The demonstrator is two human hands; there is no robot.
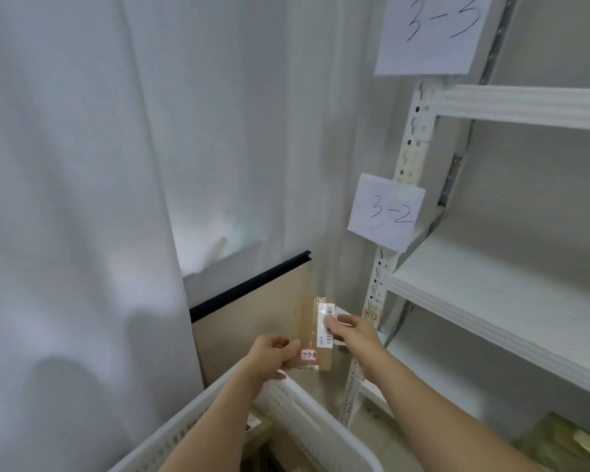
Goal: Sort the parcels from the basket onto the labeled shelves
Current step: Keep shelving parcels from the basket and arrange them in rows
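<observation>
A small brown cardboard parcel [309,330] is held up above the far corner of the white perforated basket [307,413]. It carries a white barcode label and a small pink tag with handwriting like "3-3". My left hand [273,356] grips its lower left edge. My right hand [356,335] grips its right side, with the thumb on the barcode label. To the right stands a white metal shelf unit [491,301] with paper labels "3-2" [385,212] and "3-3" [430,32] taped to its upright.
A white curtain [116,165] fills the left and back. A beige panel with a black top edge [252,291] stands behind the basket. More parcels lie inside the basket and yellowish parcels [569,441] sit on the lowest shelf at the bottom right.
</observation>
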